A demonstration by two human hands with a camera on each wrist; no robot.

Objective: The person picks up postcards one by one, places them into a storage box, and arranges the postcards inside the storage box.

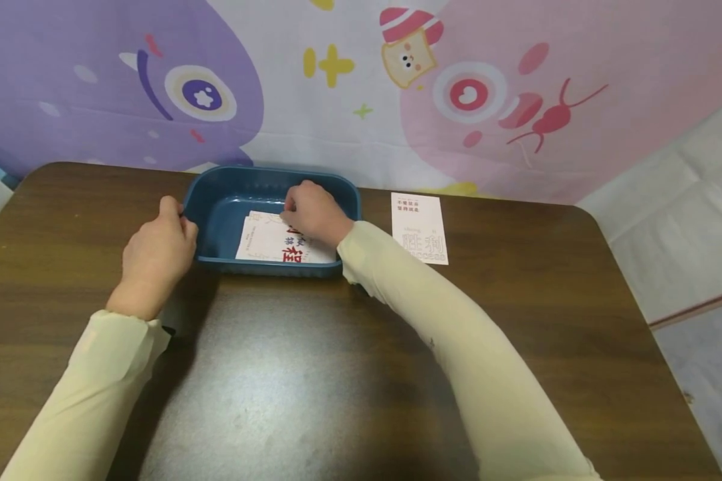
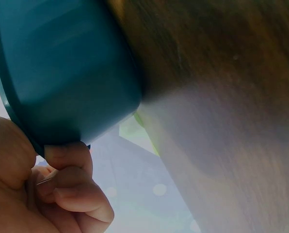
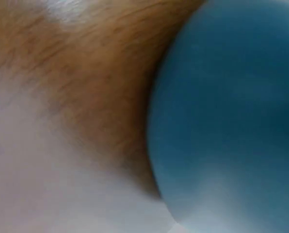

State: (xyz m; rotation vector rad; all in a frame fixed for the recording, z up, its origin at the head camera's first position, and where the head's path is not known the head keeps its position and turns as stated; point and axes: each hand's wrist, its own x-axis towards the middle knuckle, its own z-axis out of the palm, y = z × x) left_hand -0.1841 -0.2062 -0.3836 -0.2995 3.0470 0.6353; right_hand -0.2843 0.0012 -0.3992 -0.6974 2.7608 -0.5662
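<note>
A dark blue plastic basin (image 1: 216, 264) stands at the back of the table. My left hand (image 1: 159, 250) pinches its left rim; in the left wrist view, the thumb and curled fingers (image 2: 69, 158) grip the basin's edge (image 2: 76, 73). Inside lie white printed cards (image 1: 261, 240) with red, blue and grey characters, at least two overlapping. Reaching over the right side, my right hand (image 1: 315, 210) has its fingers curled and pinches the upper part of a card. The right wrist view shows only the basin's outer wall (image 3: 227, 116), close up and blurred; that hand is out of its frame.
Another white card (image 1: 420, 224) with red and grey characters lies on the brown wooden table (image 1: 517, 287), right of the basin. A cartoon-printed cloth (image 1: 349, 140) hangs along the table's back edge.
</note>
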